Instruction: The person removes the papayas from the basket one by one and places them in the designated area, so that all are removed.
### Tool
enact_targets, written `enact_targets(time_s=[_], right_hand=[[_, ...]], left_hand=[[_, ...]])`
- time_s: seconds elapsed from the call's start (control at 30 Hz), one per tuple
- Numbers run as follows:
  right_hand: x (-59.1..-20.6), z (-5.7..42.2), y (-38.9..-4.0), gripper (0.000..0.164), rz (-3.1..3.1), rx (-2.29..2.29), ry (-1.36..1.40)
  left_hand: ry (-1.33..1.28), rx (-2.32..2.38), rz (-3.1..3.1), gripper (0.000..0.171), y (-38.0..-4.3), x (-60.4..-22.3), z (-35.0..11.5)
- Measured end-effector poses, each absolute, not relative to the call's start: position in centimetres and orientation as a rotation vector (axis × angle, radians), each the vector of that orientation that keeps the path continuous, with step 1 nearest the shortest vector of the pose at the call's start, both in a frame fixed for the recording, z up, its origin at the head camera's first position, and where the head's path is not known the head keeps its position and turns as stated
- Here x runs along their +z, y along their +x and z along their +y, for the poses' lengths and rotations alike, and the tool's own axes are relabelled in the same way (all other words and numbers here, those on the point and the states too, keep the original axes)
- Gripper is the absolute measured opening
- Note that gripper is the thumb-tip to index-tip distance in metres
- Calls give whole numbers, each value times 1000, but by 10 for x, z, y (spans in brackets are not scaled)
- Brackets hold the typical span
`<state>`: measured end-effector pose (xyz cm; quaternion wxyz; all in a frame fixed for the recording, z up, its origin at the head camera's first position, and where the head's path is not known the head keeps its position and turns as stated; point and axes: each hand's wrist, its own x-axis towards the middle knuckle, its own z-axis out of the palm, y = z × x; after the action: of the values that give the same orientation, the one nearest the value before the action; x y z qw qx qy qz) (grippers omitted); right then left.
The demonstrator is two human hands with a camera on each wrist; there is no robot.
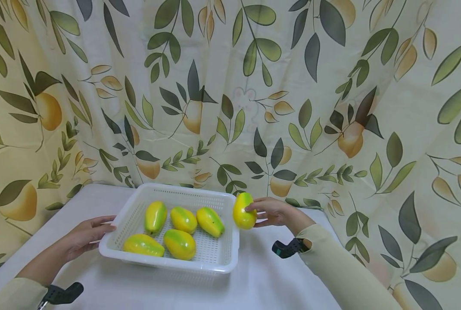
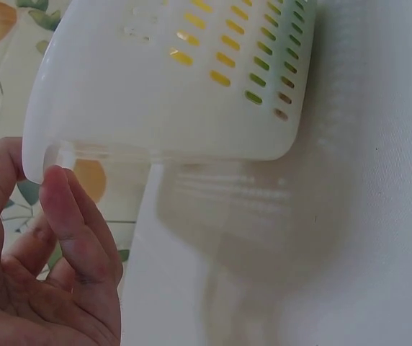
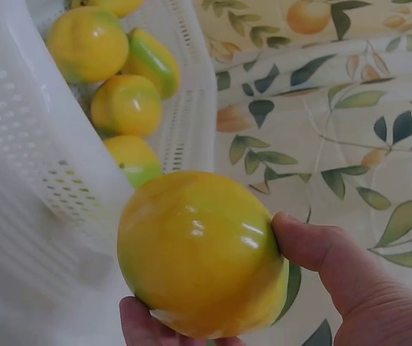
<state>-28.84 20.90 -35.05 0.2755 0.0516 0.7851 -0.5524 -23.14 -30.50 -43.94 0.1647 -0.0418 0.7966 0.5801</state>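
Curtain (image 1: 230,69) hangs behind the counter (image 1: 277,280). The basket (image 1: 168,263) lies toward the counter's far edge. The left hand (image 1: 86,237), arm outstretched, pinches its left side; the right hand (image 1: 271,212), toward the far right corner, grasps one fruit (image 1: 242,217), the basket's right side separating it from five fruits (image 1: 180,244) inside.

Cream sleeves (image 1: 341,265), black wrist-worn devices (image 1: 288,249), bare hands (image 1: 273,211)

from above i can reach the gap inside the white basket (image 1: 212,249) at front right; its right rim stands just beside the held papaya (image 1: 244,213), five more papayas (image 1: 180,244) crowd the rest, and the left hand (image 1: 86,236) blocks the left rim.
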Motion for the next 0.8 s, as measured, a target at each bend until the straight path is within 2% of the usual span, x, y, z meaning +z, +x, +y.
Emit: enact_targets(time_s=[0.8], right_hand=[[-366, 224, -292, 65, 2130, -1477, 264]], left_hand=[[-151, 1642, 2289, 79, -230, -439, -304]])
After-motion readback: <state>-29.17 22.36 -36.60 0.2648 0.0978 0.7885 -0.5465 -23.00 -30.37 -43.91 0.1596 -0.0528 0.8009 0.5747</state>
